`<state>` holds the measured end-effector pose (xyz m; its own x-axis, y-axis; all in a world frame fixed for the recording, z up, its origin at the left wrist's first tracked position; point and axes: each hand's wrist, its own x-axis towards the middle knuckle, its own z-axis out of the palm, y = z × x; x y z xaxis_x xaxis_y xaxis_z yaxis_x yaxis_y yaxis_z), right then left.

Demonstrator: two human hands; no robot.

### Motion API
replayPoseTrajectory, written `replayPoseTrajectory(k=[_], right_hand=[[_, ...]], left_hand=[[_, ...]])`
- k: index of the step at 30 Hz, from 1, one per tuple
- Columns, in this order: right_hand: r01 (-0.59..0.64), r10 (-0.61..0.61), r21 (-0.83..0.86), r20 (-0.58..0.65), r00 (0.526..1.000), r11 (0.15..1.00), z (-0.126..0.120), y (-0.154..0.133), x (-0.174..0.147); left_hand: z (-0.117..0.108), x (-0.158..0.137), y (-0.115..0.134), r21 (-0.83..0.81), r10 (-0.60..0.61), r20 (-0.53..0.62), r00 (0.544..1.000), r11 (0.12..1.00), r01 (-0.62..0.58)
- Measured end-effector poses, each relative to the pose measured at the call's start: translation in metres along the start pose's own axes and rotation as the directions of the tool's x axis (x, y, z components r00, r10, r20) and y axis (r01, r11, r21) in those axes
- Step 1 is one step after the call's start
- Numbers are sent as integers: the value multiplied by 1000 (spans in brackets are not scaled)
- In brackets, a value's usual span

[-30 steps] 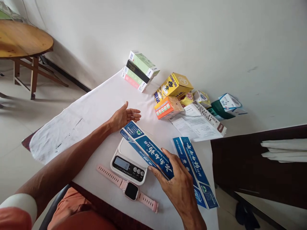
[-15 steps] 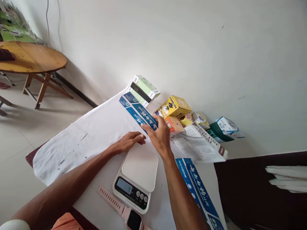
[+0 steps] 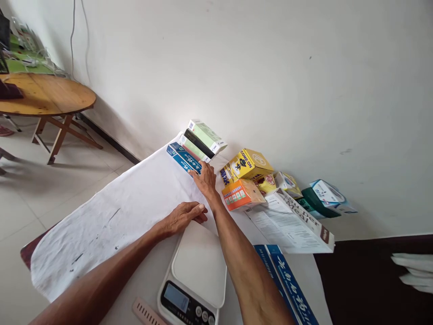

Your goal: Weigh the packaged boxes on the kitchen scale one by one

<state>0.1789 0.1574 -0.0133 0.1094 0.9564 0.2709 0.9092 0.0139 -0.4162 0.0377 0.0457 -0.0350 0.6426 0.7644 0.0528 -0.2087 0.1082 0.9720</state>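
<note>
My right hand (image 3: 205,180) grips the near end of a long blue toothpaste box (image 3: 184,158), thumb on one side and fingers on the other. The box lies at the far end of the white-covered table, alongside green-and-white boxes (image 3: 207,135) with a black one (image 3: 199,143) among them. My left hand (image 3: 184,217) rests by the far edge of the white kitchen scale (image 3: 199,262), loosely bent, with nothing seen in it. The scale's platform bears nothing, and its display is lit.
Right of my right hand stand an orange box (image 3: 241,194), a yellow box (image 3: 248,164), a white "Super Meal" box (image 3: 294,221) and a green-and-white pack (image 3: 324,198). More blue toothpaste boxes (image 3: 287,284) lie near my right forearm. A pink watch strap (image 3: 147,311) lies left of the scale.
My right hand has moved away to the far left with the toothpaste box, setting it down against the green boxes. The scale's display reading has changed. The view has tilted up slightly.
</note>
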Motion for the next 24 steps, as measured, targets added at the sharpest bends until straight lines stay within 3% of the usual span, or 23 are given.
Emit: replayPoseTrajectory(k=[3,6,10,12,15,18,21,24], right_hand=[[9,-9,-22,-3,1000,1000,-9,-6,-5],[44,-48,-67,-46,998,997,-31,-16,-31],[155,-164,-70,-155,974,985,-80,-17,-105],[138,-151,-71,-215,965,988,-110,-7,-156],[-64,2,-172,-340,940,983,-153,24,-235],[-357,251,-269,-357,900,895,-179,66,-307],[-539,474,-252,-274,837,804,-183,101,-356],[-584,549,-174,-214,808,793,-174,117,-377]], left_hand=[[-1,1,0,-13,-16,-2,1000,1000,16],[-2,1,3,-18,-29,11,1000,999,29],[-2,-2,10,2,-24,23,999,1000,24],[-2,-3,12,5,-49,-23,999,999,49],[0,-4,14,-28,-101,-37,994,995,100],[2,-5,15,-49,-117,-46,992,992,115],[4,-6,17,-51,-128,-55,990,991,126],[5,-8,17,-62,-128,-65,990,990,124]])
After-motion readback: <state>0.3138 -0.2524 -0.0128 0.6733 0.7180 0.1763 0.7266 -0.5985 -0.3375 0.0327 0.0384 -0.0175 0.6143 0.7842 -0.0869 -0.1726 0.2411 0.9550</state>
